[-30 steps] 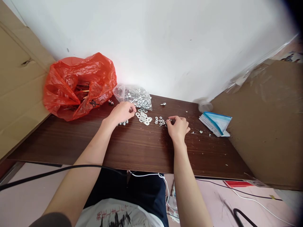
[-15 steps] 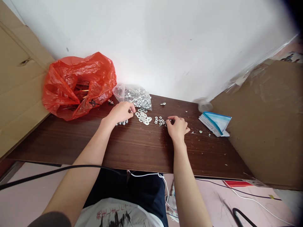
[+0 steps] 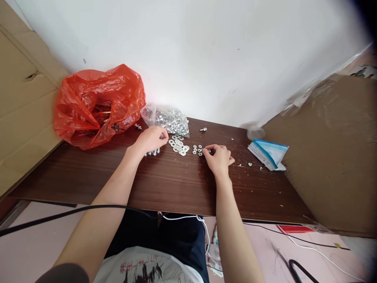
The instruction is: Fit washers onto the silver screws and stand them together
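Observation:
Several flat washers point(image 3: 178, 146) lie in a loose pile at the middle of the dark table. Left of them, my left hand point(image 3: 151, 139) is closed, thumb and fingertips pressed together; what they hold, if anything, is hidden. Beneath that hand stand several bolts point(image 3: 154, 152), partly covered. Several hex nuts point(image 3: 194, 149) sit to the right of the washers. At their right edge my right hand point(image 3: 219, 157) curls down with thumb and index finger over the nuts, covering some. Whether a nut is between its fingertips is too small to tell.
A clear bag of bolts point(image 3: 172, 120) rests behind the washers, beside a red plastic bag point(image 3: 100, 106). One bolt point(image 3: 203, 129) lies near the wall. At right are a blue-edged pouch point(image 3: 268, 154), a clear cup point(image 3: 255, 131) and a cardboard wall point(image 3: 330, 157).
My right hand has shifted slightly left, its thumb now over the nuts. The left hand has barely moved; its fingertips have drawn closer together.

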{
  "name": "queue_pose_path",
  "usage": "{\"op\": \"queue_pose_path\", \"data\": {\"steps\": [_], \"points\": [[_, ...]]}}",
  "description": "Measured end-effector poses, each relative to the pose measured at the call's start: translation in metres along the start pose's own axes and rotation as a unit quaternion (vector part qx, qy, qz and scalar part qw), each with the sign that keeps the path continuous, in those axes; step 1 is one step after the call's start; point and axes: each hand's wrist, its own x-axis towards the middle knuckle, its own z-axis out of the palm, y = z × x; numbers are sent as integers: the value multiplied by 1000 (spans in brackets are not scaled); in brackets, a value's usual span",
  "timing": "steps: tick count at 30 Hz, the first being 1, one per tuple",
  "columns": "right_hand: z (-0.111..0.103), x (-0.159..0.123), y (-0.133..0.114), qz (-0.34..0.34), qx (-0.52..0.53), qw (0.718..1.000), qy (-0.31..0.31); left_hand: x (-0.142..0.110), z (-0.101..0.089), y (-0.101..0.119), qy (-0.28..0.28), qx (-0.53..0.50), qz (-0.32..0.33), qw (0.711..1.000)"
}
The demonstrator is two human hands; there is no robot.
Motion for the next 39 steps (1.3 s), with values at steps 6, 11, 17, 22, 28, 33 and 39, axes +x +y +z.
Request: {"op": "queue_pose_path", "data": {"steps": [6, 11, 17, 22, 28, 33, 39], "points": [[-4, 0, -2, 5, 31, 999, 30, -1, -2, 2, 0, 0, -2, 1000], [-3, 6, 3, 73, 36, 992, 95, 0, 0, -1, 2, 3, 2, 1000], [3, 8, 12, 81, 12, 994, 66, 0, 0, -1, 4, 4, 3, 1000], [3, 9, 12, 52, 34, 997, 43, -1, -1, 0, 3, 5, 0, 1000], [-1, 8, 8, 47, 45, 997, 28, -1, -1, 1, 4, 9, 4, 1000], [-2, 6, 7, 38, 50, 998, 20, -2, -1, 2, 3, 6, 1, 1000], [-1, 5, 6, -1, 6, 1000, 21, -1, 0, 1, 15, -21, 10, 1000]]}}
